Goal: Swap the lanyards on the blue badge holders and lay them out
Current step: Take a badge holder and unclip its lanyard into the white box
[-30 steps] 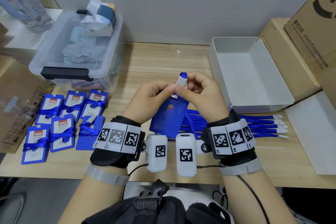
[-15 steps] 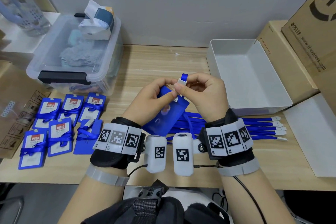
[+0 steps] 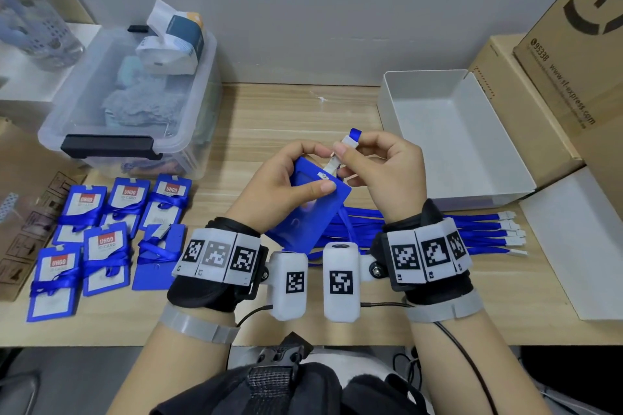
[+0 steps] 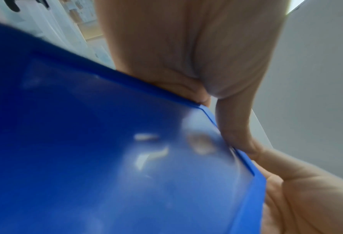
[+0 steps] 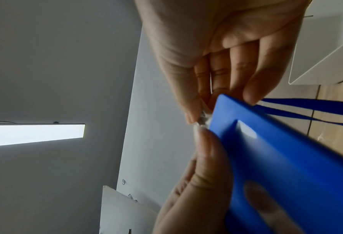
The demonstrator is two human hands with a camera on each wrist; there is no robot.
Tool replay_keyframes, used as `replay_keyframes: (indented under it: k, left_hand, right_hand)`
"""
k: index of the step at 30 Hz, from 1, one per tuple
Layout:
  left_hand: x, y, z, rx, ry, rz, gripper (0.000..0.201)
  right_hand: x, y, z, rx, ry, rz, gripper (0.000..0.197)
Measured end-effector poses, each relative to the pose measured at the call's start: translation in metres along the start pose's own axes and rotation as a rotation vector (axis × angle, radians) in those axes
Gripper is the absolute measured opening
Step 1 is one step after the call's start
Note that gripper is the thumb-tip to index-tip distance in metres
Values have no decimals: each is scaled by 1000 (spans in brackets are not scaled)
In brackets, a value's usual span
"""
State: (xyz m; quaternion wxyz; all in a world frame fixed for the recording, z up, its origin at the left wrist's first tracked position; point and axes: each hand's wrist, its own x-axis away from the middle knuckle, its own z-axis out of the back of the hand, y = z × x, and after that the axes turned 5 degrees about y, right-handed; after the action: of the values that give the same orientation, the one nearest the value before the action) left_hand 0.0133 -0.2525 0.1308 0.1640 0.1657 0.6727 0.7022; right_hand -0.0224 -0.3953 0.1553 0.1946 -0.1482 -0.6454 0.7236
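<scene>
My left hand (image 3: 286,175) grips a blue badge holder (image 3: 306,212) above the table's middle, thumb pressed near its top slot. The holder fills the left wrist view (image 4: 126,158) and shows in the right wrist view (image 5: 286,158). My right hand (image 3: 377,165) pinches the white clip of a blue lanyard (image 3: 349,141), its clear strap reaching to the holder's slot. The lanyard's ribbon hangs down behind the holder. Several finished badge holders (image 3: 101,236) wrapped in lanyards lie in rows at the left. A bundle of loose blue lanyards (image 3: 478,232) lies under my right wrist.
A clear storage bin (image 3: 131,104) stands at the back left. An open white box (image 3: 451,135) sits at the back right, with cardboard boxes (image 3: 556,77) beyond it. A white sheet (image 3: 580,246) lies at the right edge.
My hands have drawn slightly apart. The holder has tilted down in my left hand, and the white clip has risen off its top, showing the clear strap between them.
</scene>
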Motion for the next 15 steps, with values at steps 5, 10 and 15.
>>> replay_keyframes:
  k: [5,10,15]
  left_hand:
    - [-2,-2,2,11,40,-10,51]
    - [-3,1,6,6,1,-36,54]
    - [-2,2,6,29,-35,-46,49]
  right_hand:
    - [0,-2,-2,-14,9,-5,21]
    - [2,-5,-2,-30,29,-13,14]
    - [3,-6,-1,-49,3,-42,14]
